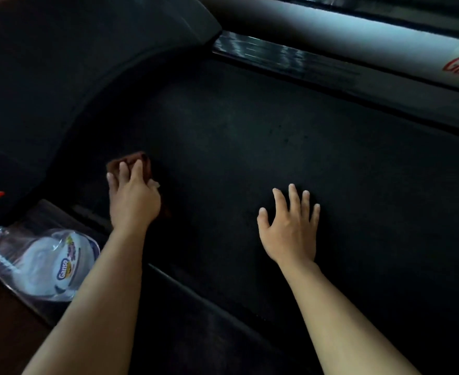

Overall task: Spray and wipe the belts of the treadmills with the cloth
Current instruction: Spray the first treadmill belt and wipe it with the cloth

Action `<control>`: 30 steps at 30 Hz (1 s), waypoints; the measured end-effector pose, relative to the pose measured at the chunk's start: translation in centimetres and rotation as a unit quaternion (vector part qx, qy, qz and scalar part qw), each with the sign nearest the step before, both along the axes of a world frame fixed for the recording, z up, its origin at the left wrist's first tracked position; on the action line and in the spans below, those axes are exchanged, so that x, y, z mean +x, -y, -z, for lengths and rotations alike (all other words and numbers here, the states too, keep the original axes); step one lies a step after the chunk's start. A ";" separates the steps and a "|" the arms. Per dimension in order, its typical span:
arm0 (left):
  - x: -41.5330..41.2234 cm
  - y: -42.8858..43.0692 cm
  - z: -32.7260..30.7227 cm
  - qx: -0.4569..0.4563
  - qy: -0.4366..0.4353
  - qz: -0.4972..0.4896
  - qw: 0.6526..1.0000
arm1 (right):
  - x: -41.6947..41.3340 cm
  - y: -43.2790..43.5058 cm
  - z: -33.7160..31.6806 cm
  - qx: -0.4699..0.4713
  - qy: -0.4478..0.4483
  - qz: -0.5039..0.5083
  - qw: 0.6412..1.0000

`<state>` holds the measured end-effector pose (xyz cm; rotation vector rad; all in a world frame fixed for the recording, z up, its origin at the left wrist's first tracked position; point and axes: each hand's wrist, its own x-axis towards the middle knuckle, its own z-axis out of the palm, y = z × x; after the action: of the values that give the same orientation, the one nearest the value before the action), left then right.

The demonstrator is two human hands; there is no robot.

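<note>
Head: belt axis upper-left to lower-right, cloth under L hand

Head view, dim light. Left hand grips a brown cloth against the black treadmill belt, close to the curved edge of the dark front cover. Right hand lies flat on the belt, fingers spread, well apart from the cloth. Clear spray bottle with red trigger and blue-white label lies on its side at lower left, beside the belt. Grey side rail with red lettering runs along the upper right.
</note>
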<state>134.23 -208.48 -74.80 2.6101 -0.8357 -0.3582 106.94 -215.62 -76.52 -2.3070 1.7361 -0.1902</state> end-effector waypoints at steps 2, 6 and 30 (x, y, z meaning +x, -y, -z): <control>0.7 2.3 -0.6 0.018 0.000 0.024 1.000 | 0.2 -0.2 -0.2 -0.004 -0.003 -0.026 1.000; -1.5 4.5 -1.1 0.013 0.009 0.145 0.989 | 2.4 0.4 -0.6 0.000 0.000 -0.101 0.995; 9.1 14.3 -0.9 0.029 0.025 0.073 0.997 | 4.7 1.3 1.0 -0.012 0.011 -0.121 0.993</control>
<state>143.28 -222.82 -73.89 2.6285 -1.0510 -0.3638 111.62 -216.97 -77.50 -2.4960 1.4342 -0.1918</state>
